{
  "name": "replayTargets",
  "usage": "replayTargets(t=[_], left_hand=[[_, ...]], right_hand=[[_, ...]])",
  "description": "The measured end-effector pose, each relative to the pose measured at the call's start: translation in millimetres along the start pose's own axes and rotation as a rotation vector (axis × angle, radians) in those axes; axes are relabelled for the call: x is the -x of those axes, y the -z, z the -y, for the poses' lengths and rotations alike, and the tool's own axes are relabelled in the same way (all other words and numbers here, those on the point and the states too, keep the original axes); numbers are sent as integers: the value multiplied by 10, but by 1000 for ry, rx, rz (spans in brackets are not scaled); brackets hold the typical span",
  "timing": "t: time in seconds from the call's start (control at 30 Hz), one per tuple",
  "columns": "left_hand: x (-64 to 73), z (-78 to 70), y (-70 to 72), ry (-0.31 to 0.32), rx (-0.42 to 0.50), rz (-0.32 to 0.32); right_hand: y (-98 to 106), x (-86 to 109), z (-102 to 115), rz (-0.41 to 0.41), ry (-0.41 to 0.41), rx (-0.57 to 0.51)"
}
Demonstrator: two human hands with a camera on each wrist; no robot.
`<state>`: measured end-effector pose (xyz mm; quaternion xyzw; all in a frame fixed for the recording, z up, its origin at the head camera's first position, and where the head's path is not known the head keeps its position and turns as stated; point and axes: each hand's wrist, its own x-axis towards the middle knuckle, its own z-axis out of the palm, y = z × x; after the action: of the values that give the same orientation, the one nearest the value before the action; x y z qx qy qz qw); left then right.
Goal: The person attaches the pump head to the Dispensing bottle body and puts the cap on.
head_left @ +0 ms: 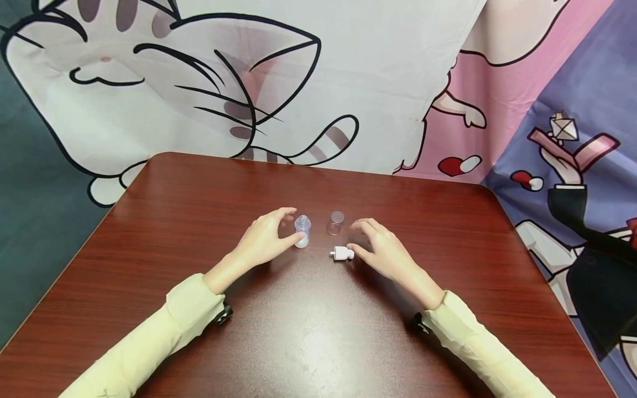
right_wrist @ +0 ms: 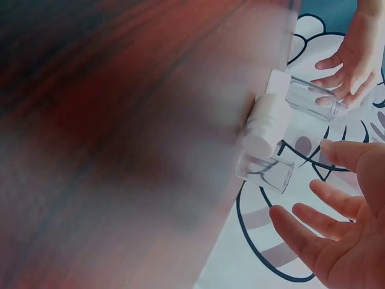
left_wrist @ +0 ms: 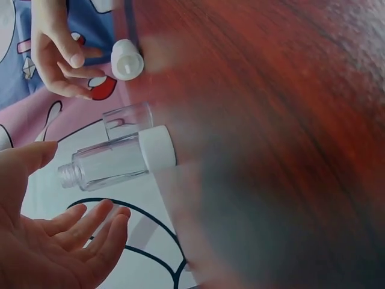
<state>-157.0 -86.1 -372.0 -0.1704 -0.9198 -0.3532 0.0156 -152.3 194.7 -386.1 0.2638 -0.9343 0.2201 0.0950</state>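
Note:
A small clear bottle (head_left: 302, 225) with a white base (left_wrist: 157, 148) stands upright on the table, its threaded neck uncovered. My left hand (head_left: 266, 237) is beside it, thumb and fingers spread around its left side; the left wrist view shows a gap between them and the bottle. Lying on its side to the right is a white pump top (head_left: 342, 253), its narrow tube pointing left. Close by its right end is my right hand (head_left: 385, 251), fingers loosely bent and holding nothing. Behind the pump top stands a clear cap (head_left: 335, 223).
The brown wooden table (head_left: 318, 315) has rounded far corners. Beyond its back edge hangs a printed cloth (head_left: 388, 66) with a cartoon cat and figures. A dark wrist strap (head_left: 224, 314) shows at the left sleeve.

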Motion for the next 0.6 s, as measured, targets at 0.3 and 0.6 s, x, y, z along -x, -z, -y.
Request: replayTargets(t=[0.3, 0.6], left_hand=[[-55, 24, -71, 2, 79, 16], [-116, 26, -114, 28, 152, 42]], right_hand=[[-35, -31, -31, 34, -12, -21], [-60, -67, -88, 68, 3, -117]])
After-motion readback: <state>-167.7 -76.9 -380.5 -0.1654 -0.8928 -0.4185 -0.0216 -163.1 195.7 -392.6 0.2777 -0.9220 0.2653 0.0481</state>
